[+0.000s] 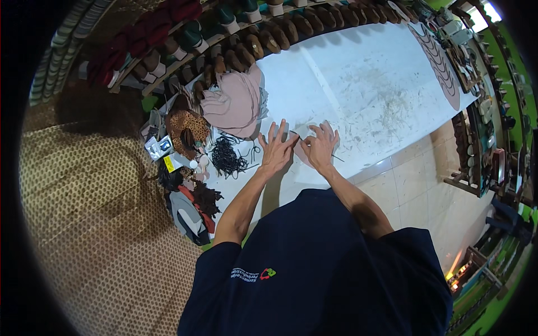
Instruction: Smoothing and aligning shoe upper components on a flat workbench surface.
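Note:
A flat pink piece shaped like a sole [303, 155] lies on the white tabletop, partly under my hands. My left hand [274, 152] rests at its left with fingers spread, the thumb reaching to its edge. A thin dark cord [295, 133] shows between the hands at the piece's far edge. My right hand [319, 148] is bent over the right side, thumb and forefinger close together on the cord, the other fingers raised apart. What lies under the fingertips is partly hidden. A dark strand end [338, 159] sticks out right of this hand.
Left of my hands lie a heap of black cords [227, 158] and stacked pink sheets [235, 103]. Leopard-patterned material [188, 131] and scraps crowd the table's left end. Brown shoe forms [302, 23] line the far edge. A pink wavy-marked sheet [437, 64] lies far right.

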A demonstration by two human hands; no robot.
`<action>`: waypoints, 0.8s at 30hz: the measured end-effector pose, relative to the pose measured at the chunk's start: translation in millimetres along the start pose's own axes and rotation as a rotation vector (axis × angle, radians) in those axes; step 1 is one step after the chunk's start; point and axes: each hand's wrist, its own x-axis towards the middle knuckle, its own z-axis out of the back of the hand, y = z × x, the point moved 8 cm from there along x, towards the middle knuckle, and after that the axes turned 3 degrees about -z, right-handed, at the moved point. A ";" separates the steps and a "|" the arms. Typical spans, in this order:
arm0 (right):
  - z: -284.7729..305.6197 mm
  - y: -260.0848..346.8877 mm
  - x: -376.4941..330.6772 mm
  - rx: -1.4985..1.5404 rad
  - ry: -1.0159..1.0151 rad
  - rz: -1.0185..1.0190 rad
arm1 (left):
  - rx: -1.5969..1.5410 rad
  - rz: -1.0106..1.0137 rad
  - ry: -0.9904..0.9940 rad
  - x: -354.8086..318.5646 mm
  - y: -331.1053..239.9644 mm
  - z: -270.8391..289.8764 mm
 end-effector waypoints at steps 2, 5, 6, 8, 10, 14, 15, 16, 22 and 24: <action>-0.4 1.5 -0.2 0.001 0.027 -0.011 | -0.007 0.009 0.013 -0.8 1.5 -1.9; 0.8 1.3 0.3 0.007 0.017 -0.010 | -0.003 0.012 0.026 0.9 1.1 -2.5; 0.1 0.9 0.2 0.005 0.024 -0.012 | 0.006 0.010 0.029 1.3 0.8 -2.3; -0.8 0.6 0.4 0.003 0.030 -0.014 | 0.031 0.001 0.024 2.4 -1.0 -1.2; -0.2 0.7 0.4 0.004 0.017 -0.010 | 0.055 -0.010 0.020 3.4 -3.6 -0.3; 0.0 2.5 0.7 -0.010 0.035 -0.022 | -0.108 0.102 0.062 4.7 5.2 -5.5; 0.1 4.1 0.8 -0.016 0.037 -0.018 | -0.169 0.134 0.067 4.3 7.9 -8.0; 0.4 5.5 1.0 -0.022 0.040 -0.013 | -0.168 0.135 0.066 4.2 8.5 -9.3; 2.2 5.5 0.6 -0.023 0.025 -0.008 | -0.130 0.095 0.040 2.2 3.9 -7.1; 1.5 4.5 0.0 -0.035 0.034 -0.010 | 0.038 -0.009 0.044 1.2 -2.0 -5.2</action>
